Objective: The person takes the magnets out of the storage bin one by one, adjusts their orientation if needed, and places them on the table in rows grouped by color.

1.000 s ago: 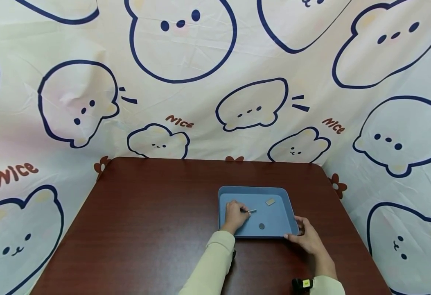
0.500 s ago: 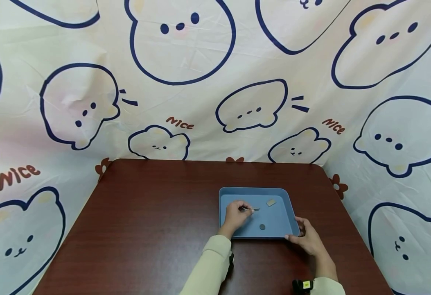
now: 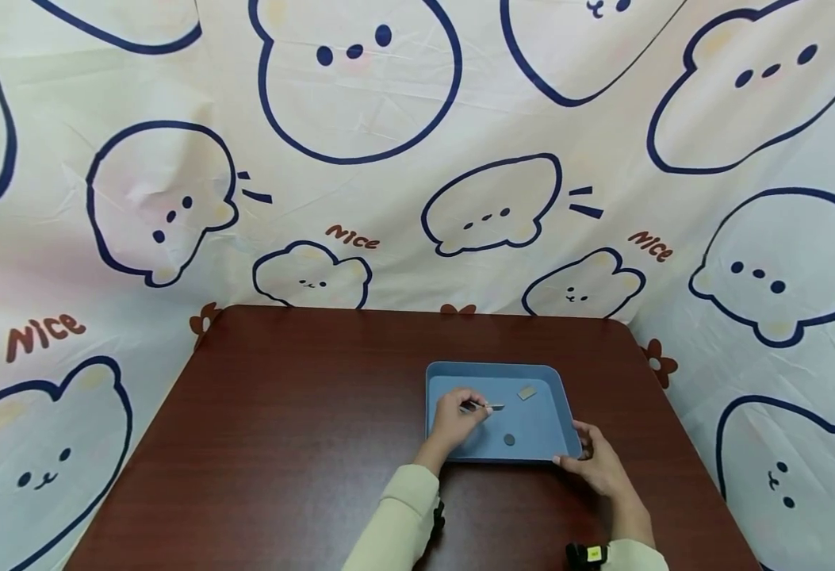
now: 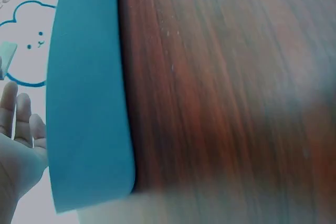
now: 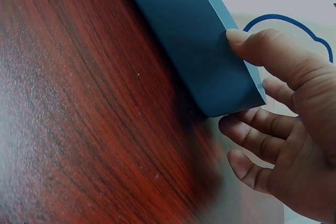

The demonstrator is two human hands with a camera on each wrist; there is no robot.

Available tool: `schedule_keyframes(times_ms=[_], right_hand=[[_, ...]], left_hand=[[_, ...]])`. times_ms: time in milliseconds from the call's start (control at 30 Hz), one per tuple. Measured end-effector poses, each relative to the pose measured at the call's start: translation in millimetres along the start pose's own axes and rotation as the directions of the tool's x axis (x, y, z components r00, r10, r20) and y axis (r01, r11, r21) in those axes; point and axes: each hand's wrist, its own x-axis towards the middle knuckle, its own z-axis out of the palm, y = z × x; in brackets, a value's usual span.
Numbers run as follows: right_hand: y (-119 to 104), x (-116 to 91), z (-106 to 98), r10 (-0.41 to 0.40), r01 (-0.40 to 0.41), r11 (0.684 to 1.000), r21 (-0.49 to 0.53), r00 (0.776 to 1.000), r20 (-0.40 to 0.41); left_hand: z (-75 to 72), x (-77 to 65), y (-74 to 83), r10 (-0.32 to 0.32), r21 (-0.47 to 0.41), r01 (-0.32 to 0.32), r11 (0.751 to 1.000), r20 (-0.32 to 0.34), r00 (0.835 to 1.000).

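Observation:
A shallow blue tray sits on the table toward the right. Over its left half, my left hand pinches a thin, pale, flat piece, seen edge-on in the head view; its kind is unclear. In the left wrist view part of this flat piece shows at the left edge, above the fingers. My right hand grips the tray's near right corner, its thumb on the rim. Inside the tray lie a small beige rectangular piece and a round grey disc, like a coin.
The dark brown wooden table extends left of the tray and in front of it. A pale cloth printed with cartoon bears hangs behind the table and along both sides.
The left hand has turned and shifted slightly while still pinching the thin flat piece, and its forearm has moved a little left. The right hand stays at the tray corner.

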Motion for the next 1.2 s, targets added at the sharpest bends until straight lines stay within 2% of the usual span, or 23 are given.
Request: schedule_keyframes(times_ms=[133, 267, 533, 700, 933, 1200], right_hand=[[-2.1, -0.2, 0.1, 0.001, -0.001, 1.0, 0.009, 1.0, 0.006], [-1.8, -0.5, 0.2, -0.019, 0.018, 1.0, 0.017, 0.999, 0.034], [-1.0, 0.9, -1.5, -0.005, 0.005, 1.0, -0.002, 0.998, 0.061], [-1.5, 2.2, -2.9, 0.015, -0.015, 1.0, 0.006, 0.997, 0.071], [0.6, 2.5, -1.9, 0.029, -0.029, 0.999, 0.017, 0.999, 0.042], [-0.3, 5.1, 0.3, -0.004, 0.005, 1.0, -0.011, 0.999, 0.035]], left_hand=[[-11.3, -6.2, 6.1, 0.04, 0.009, -0.04, 0.999, 0.014, 0.999], [-20.2, -9.8, 9.1, 0.075, 0.032, -0.074, 0.997, -0.013, 0.997], [-30.2, -12.9, 7.1, 0.072, -0.003, -0.072, 0.997, -0.06, 0.996], [-38.2, -13.3, 6.4, 0.1, -0.003, -0.101, 0.995, -0.074, 0.992], [-52.2, -13.4, 6.8, 0.133, 0.005, -0.133, 0.991, -0.086, 0.987], [-81.4, -23.8, 37.6, 0.137, -0.023, -0.138, 0.99, -0.065, 0.988]])
